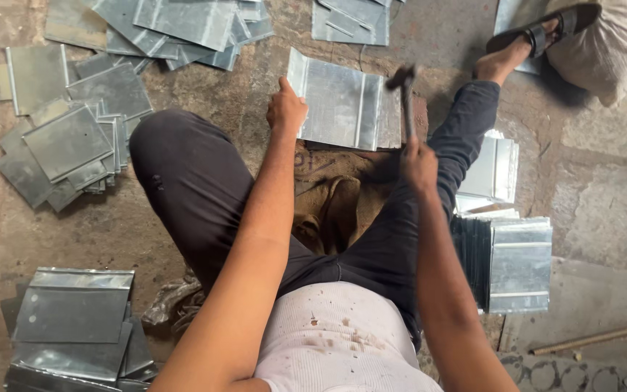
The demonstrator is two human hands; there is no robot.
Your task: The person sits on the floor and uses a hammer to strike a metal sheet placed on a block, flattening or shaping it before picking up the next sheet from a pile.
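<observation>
Seated worker mid-batch: the left hand (285, 109) pins a folded galvanised sheet (342, 107) on the floor between the legs, the right hand (419, 164) closes its fingers round a raised hammer (404, 91); finished-looking stack (520, 265) right, loose sheets (74, 138) left.

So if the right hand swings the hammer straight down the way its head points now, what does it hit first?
Most likely the right edge of the folded metal sheet that the left hand steadies. The hammer in the right hand hangs just above it, though the height is hard to judge.
</observation>
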